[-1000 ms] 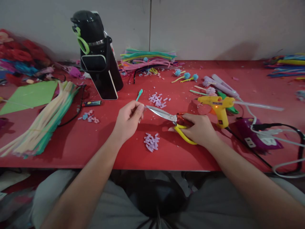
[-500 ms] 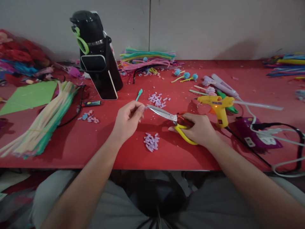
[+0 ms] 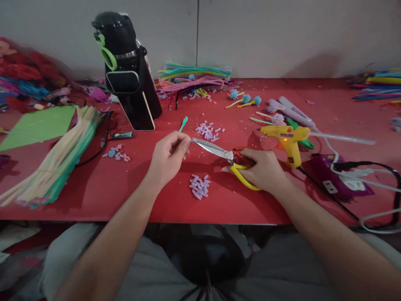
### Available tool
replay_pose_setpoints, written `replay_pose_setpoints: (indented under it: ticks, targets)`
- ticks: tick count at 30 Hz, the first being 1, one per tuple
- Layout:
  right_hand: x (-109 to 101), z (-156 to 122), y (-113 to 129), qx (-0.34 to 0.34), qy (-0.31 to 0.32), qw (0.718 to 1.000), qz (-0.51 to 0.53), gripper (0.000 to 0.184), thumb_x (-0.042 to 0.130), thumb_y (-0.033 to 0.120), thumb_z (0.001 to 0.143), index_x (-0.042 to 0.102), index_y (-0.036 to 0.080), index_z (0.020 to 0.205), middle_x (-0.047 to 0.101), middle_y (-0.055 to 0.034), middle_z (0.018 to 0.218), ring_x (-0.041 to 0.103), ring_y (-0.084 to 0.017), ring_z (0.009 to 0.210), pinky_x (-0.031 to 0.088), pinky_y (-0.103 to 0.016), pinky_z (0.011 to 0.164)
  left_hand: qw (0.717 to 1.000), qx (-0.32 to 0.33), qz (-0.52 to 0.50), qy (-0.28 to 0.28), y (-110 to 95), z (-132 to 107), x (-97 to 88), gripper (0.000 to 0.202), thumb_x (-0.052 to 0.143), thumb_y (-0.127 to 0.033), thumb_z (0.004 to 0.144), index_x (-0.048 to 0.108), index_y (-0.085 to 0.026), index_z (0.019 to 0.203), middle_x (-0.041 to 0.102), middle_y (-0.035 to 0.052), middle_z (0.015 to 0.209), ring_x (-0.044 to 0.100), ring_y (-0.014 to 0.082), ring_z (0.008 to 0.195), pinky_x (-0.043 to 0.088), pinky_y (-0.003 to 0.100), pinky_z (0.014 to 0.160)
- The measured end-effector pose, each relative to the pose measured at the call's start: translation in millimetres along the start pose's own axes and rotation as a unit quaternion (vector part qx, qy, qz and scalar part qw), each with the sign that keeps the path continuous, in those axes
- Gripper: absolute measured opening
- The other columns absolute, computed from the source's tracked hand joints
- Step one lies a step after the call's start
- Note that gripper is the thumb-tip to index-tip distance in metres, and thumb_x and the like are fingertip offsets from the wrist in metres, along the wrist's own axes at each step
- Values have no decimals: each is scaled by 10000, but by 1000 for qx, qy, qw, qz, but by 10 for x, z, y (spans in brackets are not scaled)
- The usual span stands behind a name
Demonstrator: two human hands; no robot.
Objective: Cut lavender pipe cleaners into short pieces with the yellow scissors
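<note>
My right hand (image 3: 261, 169) grips the yellow and red handles of a pair of scissors (image 3: 219, 152), whose steel blades point left. My left hand (image 3: 169, 156) is pinched, thumb against fingers, right at the blade tips; what it pinches is too small to name. A small pile of lilac cut pieces (image 3: 199, 186) lies on the red table (image 3: 103, 188) below the blades. A second scatter of lilac pieces (image 3: 207, 129) and a teal stem (image 3: 183, 123) lie just beyond the hands.
A lit yellow glue gun (image 3: 286, 138) stands right of my right hand, with cables and a purple power strip (image 3: 341, 179) beyond. A black flask with a phone (image 3: 127, 71) stands at the back left. Bundles of pipe cleaners (image 3: 59, 159) lie at the left and by the wall.
Hardly anything has moved: the scissors' red handle has closed in toward my right hand, and the blades stay at my left fingertips.
</note>
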State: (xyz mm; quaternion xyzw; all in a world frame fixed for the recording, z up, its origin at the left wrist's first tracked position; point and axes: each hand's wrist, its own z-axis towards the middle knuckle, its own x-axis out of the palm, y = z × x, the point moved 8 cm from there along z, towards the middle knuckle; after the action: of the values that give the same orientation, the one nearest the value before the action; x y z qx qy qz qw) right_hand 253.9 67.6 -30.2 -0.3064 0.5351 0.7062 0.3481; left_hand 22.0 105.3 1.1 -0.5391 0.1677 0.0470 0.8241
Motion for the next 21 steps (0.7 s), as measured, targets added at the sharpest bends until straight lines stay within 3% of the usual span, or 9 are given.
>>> replay_pose_setpoints:
  ticks: [21]
  targets:
    - [-4,1,9,-1,0,1000,-8,590,678,751,654,472,203,585,386,35,511,312,-103,516,266,-264,482,999,16,42,-16,-36,-6,-36,186,566,-299,938,631,-179,811,570,-1,645,515,97,562,410,208,524]
